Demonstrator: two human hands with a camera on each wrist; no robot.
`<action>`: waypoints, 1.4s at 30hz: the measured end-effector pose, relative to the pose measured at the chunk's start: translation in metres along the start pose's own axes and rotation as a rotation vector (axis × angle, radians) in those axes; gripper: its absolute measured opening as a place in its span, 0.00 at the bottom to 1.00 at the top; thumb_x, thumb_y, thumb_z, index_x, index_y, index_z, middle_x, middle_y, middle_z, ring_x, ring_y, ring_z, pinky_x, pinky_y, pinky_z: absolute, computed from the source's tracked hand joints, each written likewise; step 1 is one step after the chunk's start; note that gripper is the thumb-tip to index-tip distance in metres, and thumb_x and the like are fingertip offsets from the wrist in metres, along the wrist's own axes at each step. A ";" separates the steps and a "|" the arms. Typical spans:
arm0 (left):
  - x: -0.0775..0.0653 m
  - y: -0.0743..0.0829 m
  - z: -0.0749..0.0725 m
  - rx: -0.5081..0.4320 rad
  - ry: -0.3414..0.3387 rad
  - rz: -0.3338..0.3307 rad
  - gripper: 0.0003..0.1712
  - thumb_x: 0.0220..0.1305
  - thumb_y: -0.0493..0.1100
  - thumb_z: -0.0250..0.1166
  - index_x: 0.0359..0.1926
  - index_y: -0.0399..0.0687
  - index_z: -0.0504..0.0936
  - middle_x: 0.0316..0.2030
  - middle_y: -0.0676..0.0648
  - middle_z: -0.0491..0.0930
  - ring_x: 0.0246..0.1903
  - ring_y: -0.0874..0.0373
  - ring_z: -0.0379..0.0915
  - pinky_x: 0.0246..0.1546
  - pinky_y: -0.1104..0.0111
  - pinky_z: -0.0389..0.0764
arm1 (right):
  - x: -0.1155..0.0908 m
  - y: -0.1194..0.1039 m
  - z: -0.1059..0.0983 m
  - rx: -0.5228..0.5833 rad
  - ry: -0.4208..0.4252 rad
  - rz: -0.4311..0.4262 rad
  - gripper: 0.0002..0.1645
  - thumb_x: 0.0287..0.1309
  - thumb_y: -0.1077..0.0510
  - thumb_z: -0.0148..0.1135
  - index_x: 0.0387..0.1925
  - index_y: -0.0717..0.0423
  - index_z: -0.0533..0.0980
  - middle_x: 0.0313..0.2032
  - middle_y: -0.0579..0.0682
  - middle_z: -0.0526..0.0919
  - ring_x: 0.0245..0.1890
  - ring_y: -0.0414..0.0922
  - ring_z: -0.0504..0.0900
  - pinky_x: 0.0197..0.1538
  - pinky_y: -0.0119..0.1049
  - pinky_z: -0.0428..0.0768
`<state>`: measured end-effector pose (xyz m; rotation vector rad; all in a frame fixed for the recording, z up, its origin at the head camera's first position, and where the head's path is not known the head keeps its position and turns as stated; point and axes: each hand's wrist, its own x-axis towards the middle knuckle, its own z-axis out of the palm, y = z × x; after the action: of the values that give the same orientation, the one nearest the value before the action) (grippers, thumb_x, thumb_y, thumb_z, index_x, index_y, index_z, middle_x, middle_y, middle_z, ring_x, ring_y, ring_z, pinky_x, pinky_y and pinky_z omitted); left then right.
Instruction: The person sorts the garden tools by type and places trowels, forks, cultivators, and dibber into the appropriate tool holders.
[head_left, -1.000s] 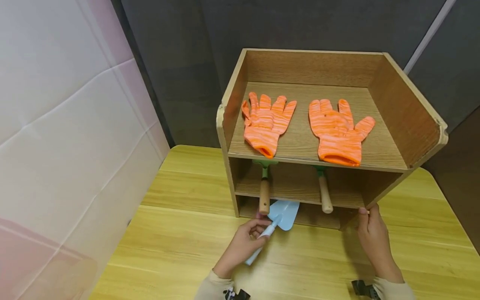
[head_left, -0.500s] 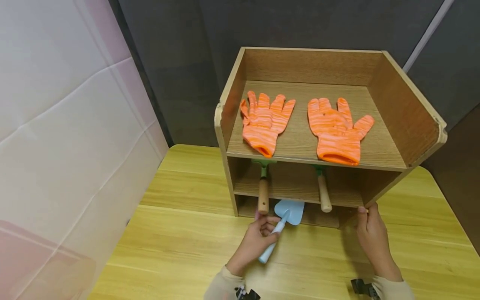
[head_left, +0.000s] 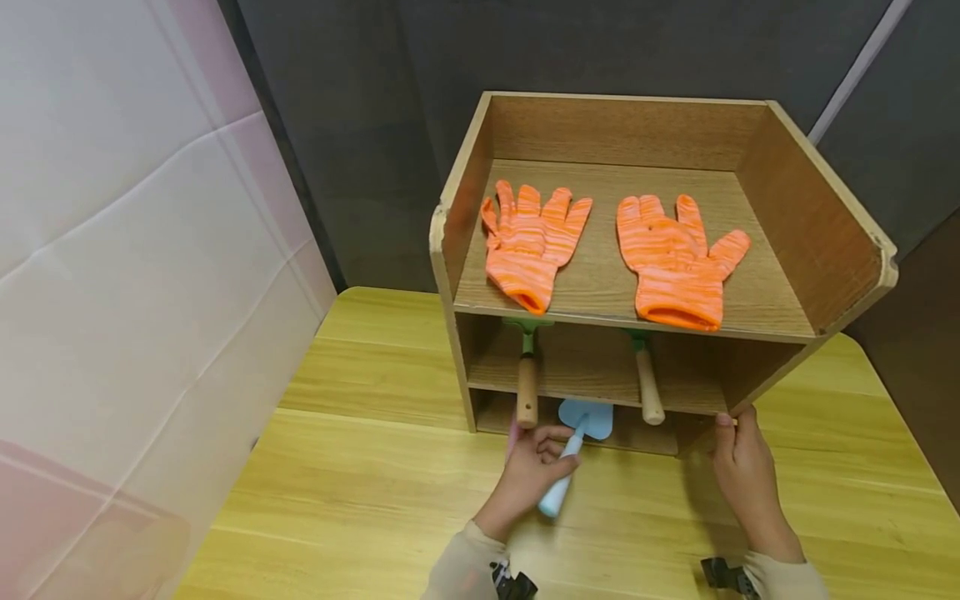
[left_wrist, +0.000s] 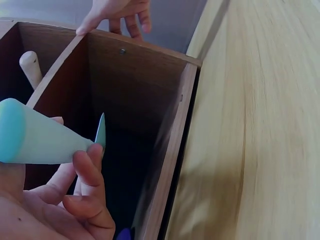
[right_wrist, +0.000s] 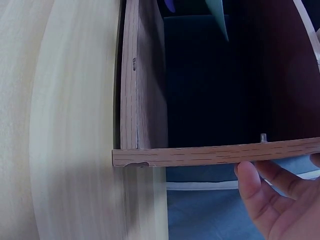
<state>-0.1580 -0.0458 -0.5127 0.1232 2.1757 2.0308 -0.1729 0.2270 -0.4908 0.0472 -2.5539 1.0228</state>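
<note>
My left hand (head_left: 531, 471) pinches the handle of a light blue hand trowel (head_left: 564, 475). The trowel's blade points into the bottom compartment of a wooden shelf unit (head_left: 832, 250). In the left wrist view the trowel's handle end (left_wrist: 35, 132) is close to the camera and the blade shows edge-on. My right hand (head_left: 746, 475) rests against the unit's lower right side, its thumb on the front edge. The right wrist view shows that hand's fingers (right_wrist: 248, 177) against the side panel (right_wrist: 200, 156), with the trowel blade (right_wrist: 217, 17) inside the opening.
Two orange gloves (head_left: 528, 250) lie on the top shelf. Two green tools with wooden handles (head_left: 527, 392) stick out of the middle compartment. A pink item (head_left: 513, 435) shows beside my left hand. The unit stands on a yellow wooden table (head_left: 360, 483) before a dark wall.
My left hand has moved right with the trowel, whose blade has gone slightly farther into the bottom compartment and whose handle has turned more upright. My right hand has stayed in place.
</note>
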 end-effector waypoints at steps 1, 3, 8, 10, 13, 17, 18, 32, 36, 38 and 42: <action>0.001 0.000 0.001 -0.001 0.000 -0.003 0.21 0.54 0.33 0.67 0.51 0.33 0.77 0.31 0.36 0.81 0.23 0.67 0.69 0.24 0.78 0.71 | 0.000 0.000 0.000 -0.001 0.002 -0.002 0.17 0.75 0.56 0.38 0.51 0.68 0.63 0.36 0.69 0.78 0.19 0.28 0.74 0.29 0.43 0.74; 0.003 -0.001 0.004 0.008 -0.001 -0.009 0.21 0.54 0.34 0.67 0.51 0.35 0.77 0.30 0.37 0.81 0.23 0.67 0.69 0.24 0.78 0.71 | 0.000 0.000 0.000 -0.001 0.007 -0.007 0.17 0.75 0.56 0.38 0.50 0.69 0.63 0.35 0.69 0.78 0.19 0.28 0.74 0.29 0.44 0.74; 0.008 -0.001 0.012 0.069 0.005 -0.009 0.21 0.53 0.36 0.69 0.50 0.37 0.78 0.29 0.42 0.81 0.23 0.66 0.70 0.24 0.77 0.73 | -0.001 0.000 0.000 0.000 0.024 -0.010 0.16 0.74 0.57 0.39 0.48 0.68 0.64 0.30 0.66 0.79 0.20 0.25 0.72 0.28 0.43 0.72; 0.009 -0.002 0.015 0.063 0.007 -0.001 0.21 0.53 0.36 0.69 0.50 0.36 0.78 0.29 0.42 0.80 0.23 0.66 0.70 0.24 0.77 0.73 | -0.001 0.001 0.000 0.000 0.029 -0.008 0.15 0.74 0.57 0.39 0.48 0.68 0.64 0.28 0.65 0.79 0.20 0.25 0.72 0.27 0.42 0.72; 0.012 -0.004 0.021 0.038 0.016 0.008 0.21 0.53 0.35 0.68 0.49 0.34 0.78 0.28 0.41 0.79 0.23 0.66 0.69 0.23 0.78 0.72 | -0.002 0.001 0.000 0.000 0.031 -0.011 0.16 0.74 0.57 0.39 0.49 0.69 0.64 0.30 0.66 0.79 0.21 0.36 0.77 0.29 0.45 0.72; 0.018 -0.009 0.029 0.052 0.039 0.010 0.20 0.53 0.36 0.69 0.48 0.35 0.79 0.25 0.45 0.79 0.21 0.68 0.68 0.22 0.79 0.69 | -0.003 0.002 0.001 0.013 0.025 -0.013 0.20 0.75 0.57 0.36 0.53 0.72 0.62 0.40 0.73 0.76 0.33 0.64 0.78 0.35 0.59 0.72; 0.019 -0.009 0.031 0.063 0.046 0.008 0.20 0.53 0.36 0.69 0.48 0.35 0.79 0.25 0.47 0.78 0.20 0.69 0.67 0.22 0.79 0.69 | -0.003 0.002 0.001 0.019 0.024 -0.012 0.20 0.75 0.57 0.36 0.54 0.72 0.62 0.43 0.75 0.75 0.37 0.68 0.76 0.37 0.62 0.70; 0.035 -0.010 0.052 0.377 0.158 -0.107 0.17 0.56 0.50 0.66 0.47 0.54 0.83 0.25 0.60 0.81 0.18 0.70 0.67 0.20 0.73 0.66 | -0.002 0.002 0.003 -0.001 0.027 -0.019 0.21 0.75 0.57 0.37 0.54 0.72 0.63 0.40 0.73 0.77 0.29 0.59 0.79 0.34 0.51 0.73; 0.039 -0.014 0.055 0.387 0.167 -0.128 0.16 0.57 0.51 0.66 0.47 0.54 0.83 0.26 0.60 0.82 0.18 0.70 0.69 0.20 0.72 0.67 | -0.001 0.002 0.003 -0.011 0.016 -0.017 0.19 0.75 0.56 0.38 0.52 0.71 0.63 0.38 0.72 0.78 0.22 0.44 0.79 0.31 0.48 0.75; 0.042 -0.015 0.056 0.389 0.171 -0.134 0.16 0.57 0.52 0.66 0.46 0.55 0.84 0.26 0.60 0.82 0.18 0.70 0.69 0.21 0.72 0.68 | -0.001 0.003 0.003 -0.010 0.019 -0.015 0.18 0.75 0.56 0.38 0.51 0.70 0.63 0.38 0.72 0.78 0.22 0.39 0.78 0.31 0.48 0.74; 0.049 -0.012 0.056 0.430 0.168 -0.138 0.16 0.57 0.54 0.66 0.45 0.59 0.84 0.27 0.60 0.83 0.20 0.69 0.71 0.22 0.72 0.68 | -0.001 0.003 0.003 -0.002 0.027 -0.013 0.19 0.75 0.57 0.38 0.52 0.70 0.64 0.38 0.71 0.78 0.21 0.39 0.78 0.30 0.44 0.75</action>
<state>-0.1956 0.0170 -0.5315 -0.1480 2.6130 1.5256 -0.1734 0.2268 -0.4951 0.0483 -2.5266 1.0096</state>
